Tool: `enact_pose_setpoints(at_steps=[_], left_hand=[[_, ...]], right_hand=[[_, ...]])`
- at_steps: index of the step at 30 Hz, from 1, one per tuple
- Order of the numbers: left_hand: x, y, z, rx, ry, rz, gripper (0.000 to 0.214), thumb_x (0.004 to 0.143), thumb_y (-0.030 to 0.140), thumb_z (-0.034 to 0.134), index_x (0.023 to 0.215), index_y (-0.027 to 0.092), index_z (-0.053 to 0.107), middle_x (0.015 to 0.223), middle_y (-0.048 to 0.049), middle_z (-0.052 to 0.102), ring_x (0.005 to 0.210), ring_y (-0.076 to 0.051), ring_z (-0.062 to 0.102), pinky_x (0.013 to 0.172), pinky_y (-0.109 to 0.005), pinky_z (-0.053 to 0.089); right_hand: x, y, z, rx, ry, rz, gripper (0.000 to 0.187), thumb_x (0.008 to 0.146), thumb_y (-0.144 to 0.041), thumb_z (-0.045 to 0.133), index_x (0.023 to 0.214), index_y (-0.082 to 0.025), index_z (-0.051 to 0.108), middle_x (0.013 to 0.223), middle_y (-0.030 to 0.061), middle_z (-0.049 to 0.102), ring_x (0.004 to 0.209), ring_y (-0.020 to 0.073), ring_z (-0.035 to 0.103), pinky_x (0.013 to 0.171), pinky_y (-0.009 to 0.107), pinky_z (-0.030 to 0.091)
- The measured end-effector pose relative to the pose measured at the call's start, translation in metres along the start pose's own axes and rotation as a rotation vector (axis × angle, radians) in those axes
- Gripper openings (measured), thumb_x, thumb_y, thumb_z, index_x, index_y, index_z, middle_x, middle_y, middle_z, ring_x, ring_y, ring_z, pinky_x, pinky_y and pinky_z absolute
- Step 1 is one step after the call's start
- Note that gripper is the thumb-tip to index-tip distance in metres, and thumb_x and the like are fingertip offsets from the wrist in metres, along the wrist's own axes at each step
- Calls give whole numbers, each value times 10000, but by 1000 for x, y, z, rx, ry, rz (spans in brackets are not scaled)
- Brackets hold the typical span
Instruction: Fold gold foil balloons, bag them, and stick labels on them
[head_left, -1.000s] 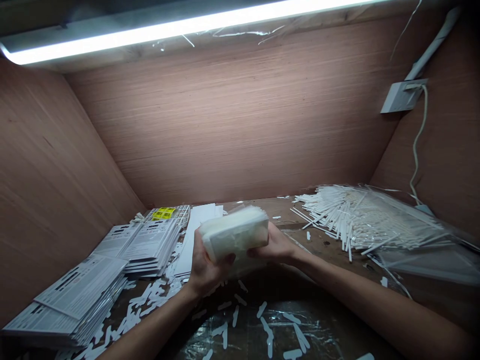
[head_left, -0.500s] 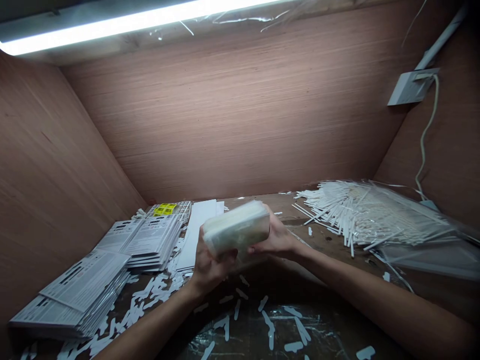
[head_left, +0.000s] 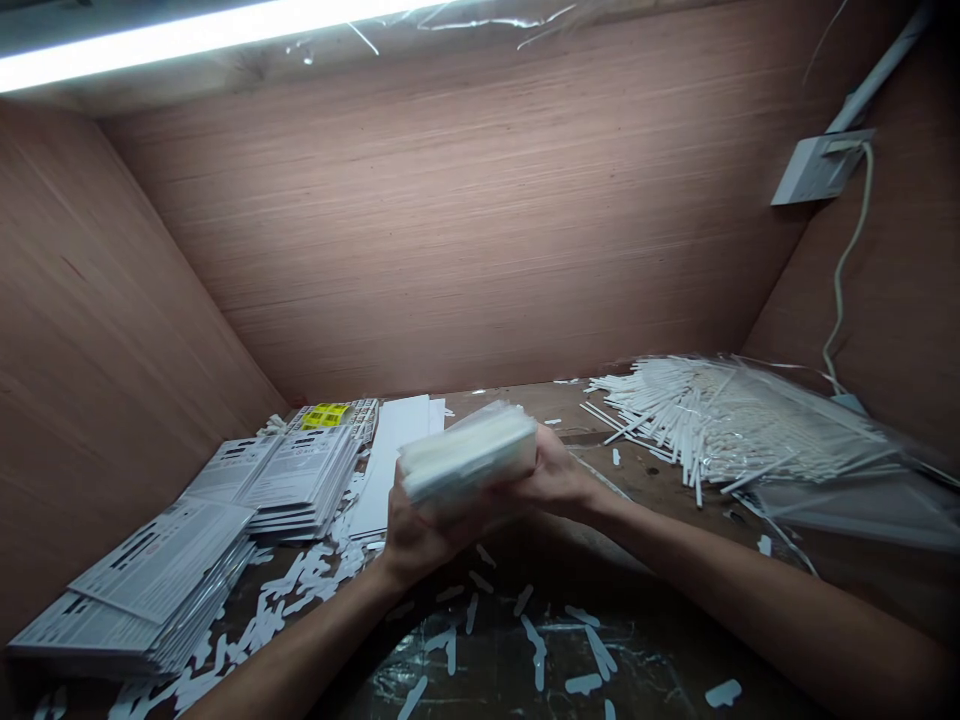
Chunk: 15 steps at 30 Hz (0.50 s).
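A wooden workbench [head_left: 559, 402] lies under a plastic-wrapped white bundle [head_left: 469, 455], held up in both hands.
Stacks of printed cards [head_left: 274, 475] sit left of the bundle, a heap of white sticks [head_left: 712, 425] in clear film right of it, and white scraps [head_left: 300, 590] below it. The left hand [head_left: 424, 535] and right hand [head_left: 555, 482] press in on its opposite ends, fingers closed around it.

Packet [head_left: 469, 465] between card stacks [head_left: 300, 475] and sticks [head_left: 697, 430]

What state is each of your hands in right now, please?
Left hand: closed, holding a white stack in clear plastic.
Right hand: closed, holding the stack's other end.
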<state>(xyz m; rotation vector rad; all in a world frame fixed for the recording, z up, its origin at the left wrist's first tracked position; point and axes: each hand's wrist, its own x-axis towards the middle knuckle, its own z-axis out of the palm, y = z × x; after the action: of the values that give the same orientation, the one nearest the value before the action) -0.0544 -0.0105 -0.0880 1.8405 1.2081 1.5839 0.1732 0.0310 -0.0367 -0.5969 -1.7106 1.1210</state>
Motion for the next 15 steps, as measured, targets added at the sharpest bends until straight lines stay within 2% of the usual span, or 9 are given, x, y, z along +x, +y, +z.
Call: enact_pose_setpoints(at_steps=[5,9,11,13,14,15], left_hand=[[6,15,4,13,31,15,894,627,359,933,1369,237,450,1277,-131,651,1062,-327,699,954,-526,598],[10,17,5,-5,34,4,754,629,380,931,1266,201,571,1154,-127,708,982,-321,721,881,-522,636],[12,17,3,-6,-9,-14,608,665,370,916,1181,200,642,1088,-111,741,956,-317,730,863,-499,651],[15,19,1,4,-53,-34,513,705,362,893,1140,187,686,1052,-97,763,913,-301,737,821,-466,665],[17,20,0,10,-64,-43,508,706,364,893,1133,171,698,1033,-94,770,880,-292,739,787,-450,671],[19,21,-1,16,-64,-51,514,697,366,898,1123,153,705,1010,-92,774,847,-282,738,752,-434,673]], right_hand=[[-2,4,3,-39,9,8,742,648,-427,916,1276,-262,558,1189,62,676,1046,291,642,885,473,586],[4,2,-5,-153,-61,-43,788,682,-469,897,1343,-255,524,1272,87,647,1134,307,632,934,482,568],[10,-12,-19,-240,-101,-74,894,649,-475,918,1398,-223,500,1354,120,603,1216,336,594,999,502,533],[14,-36,-36,-310,-46,-90,974,633,-461,933,1446,-184,472,1398,147,568,1265,351,554,1054,508,486],[15,-50,-44,-385,34,-114,929,691,-474,898,1455,-164,470,1362,152,589,1230,336,571,1038,496,488],[13,-64,-50,-467,144,-133,779,761,-474,849,1394,-147,535,1252,139,635,1134,306,609,969,469,517]])
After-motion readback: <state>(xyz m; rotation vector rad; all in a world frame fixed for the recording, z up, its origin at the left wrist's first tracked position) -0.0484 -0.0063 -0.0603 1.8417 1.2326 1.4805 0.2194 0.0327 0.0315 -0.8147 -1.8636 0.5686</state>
